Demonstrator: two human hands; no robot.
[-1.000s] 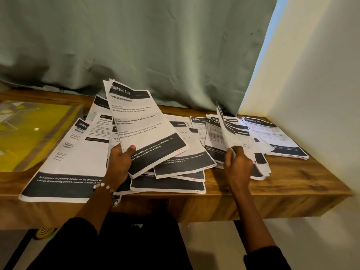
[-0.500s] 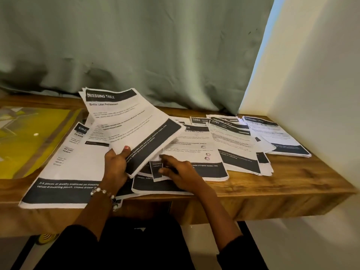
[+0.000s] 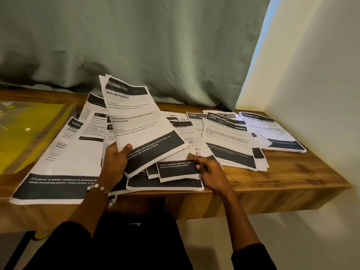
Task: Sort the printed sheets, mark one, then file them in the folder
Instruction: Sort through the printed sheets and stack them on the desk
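On the wooden counter (image 3: 292, 178), seen from the head camera, printed sheets lie fanned out in loose overlapping heaps, with a yellow folder (image 3: 29, 133) lying flat at the far left edge. The left hand (image 3: 115, 164) grips a small stack of sheets (image 3: 140, 123) by its near corner, thumb on top over the dark footer band, and holds it raised off the heaps. That stack stands tilted, long axis running from the hand up and away toward the green curtain (image 3: 155, 45), the "Dressing Table" heading at the far upper end and the print facing the person. The right hand (image 3: 210, 172) rests on the middle heap, fingers fairly straight and spread over a sheet with a dark footer (image 3: 177, 170); whether it pinches an edge I cannot tell. Sorting looks to be the step in hand, with marking and filing not yet begun. To do it well, the right hand should slide one sheet free by its near edge, check the heading, and lay it square under the thumb so the stack's edges line up. Two more heaps lie to the right, one beside the wall (image 3: 321, 94).
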